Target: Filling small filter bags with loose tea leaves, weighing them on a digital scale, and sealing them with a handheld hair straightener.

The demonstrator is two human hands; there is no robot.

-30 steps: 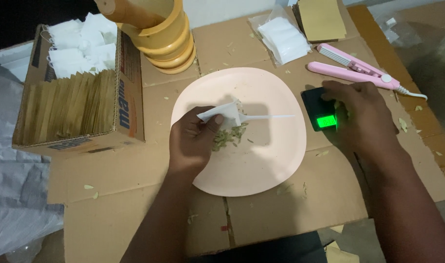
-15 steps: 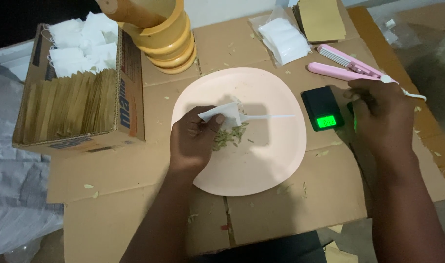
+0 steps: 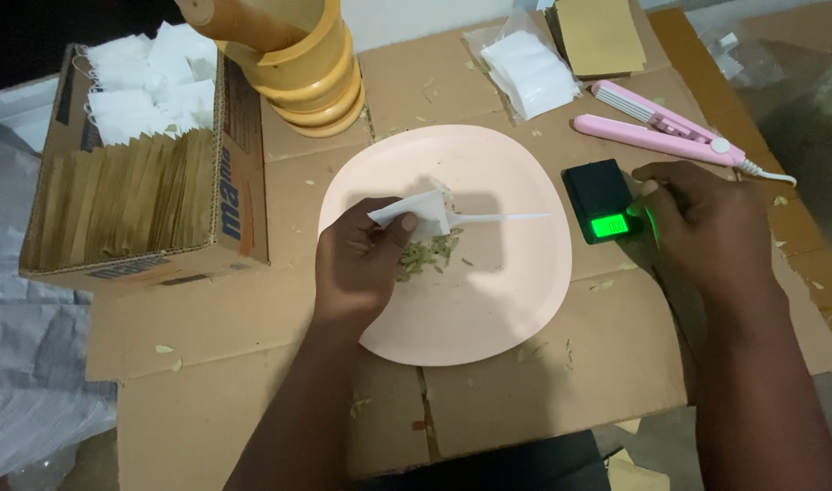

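The right hand (image 3: 707, 223) has slid back beside the small scale (image 3: 602, 202) (its grip hidden), while the left hand (image 3: 361, 259) pinches a white paper bag (image 3: 414, 211) over the plate (image 3: 489, 309).

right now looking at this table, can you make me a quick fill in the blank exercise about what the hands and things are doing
1. The left hand holds a small white paper bag above the ____ plate.
2. The right hand rests beside a small black scale whose screen glows ____.
3. The long pink tool lies on the cardboard ____ the scale.
4. A white plastic ____ lies on the plate next to some dried leaves.

Missing words: pink; green; behind; spoon
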